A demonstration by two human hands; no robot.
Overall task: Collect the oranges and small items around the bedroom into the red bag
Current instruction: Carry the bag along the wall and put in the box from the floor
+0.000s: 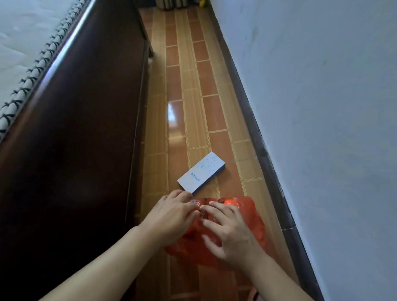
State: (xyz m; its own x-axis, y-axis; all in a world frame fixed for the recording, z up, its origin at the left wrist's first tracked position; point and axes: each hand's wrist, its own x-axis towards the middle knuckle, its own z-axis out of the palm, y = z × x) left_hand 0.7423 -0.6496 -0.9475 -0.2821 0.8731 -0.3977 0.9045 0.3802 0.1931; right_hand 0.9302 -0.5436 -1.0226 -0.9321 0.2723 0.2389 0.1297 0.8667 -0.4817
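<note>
My two arms reach out over the floor, and both hands are on the red bag. My left hand has its fingers bent down into the crinkly top of the bag, pinching the plastic. My right hand lies on the bag with its fingers spread, and its fingertips meet my left fingers at the bag's top; I cannot tell if it grips the plastic or just presses on it. The bag lies flat on the tiled floor, and something orange shows through its far edge.

Just past my left fingertips is a white box with blue letters. It lies flat and turned at a slant, its near corner almost touching my fingers.

The floor is a narrow strip. The dark wooden bed side runs along the left, and the white wall with its dark bottom strip runs along the right. Far ahead, something small and yellow sits on the floor by the wall
</note>
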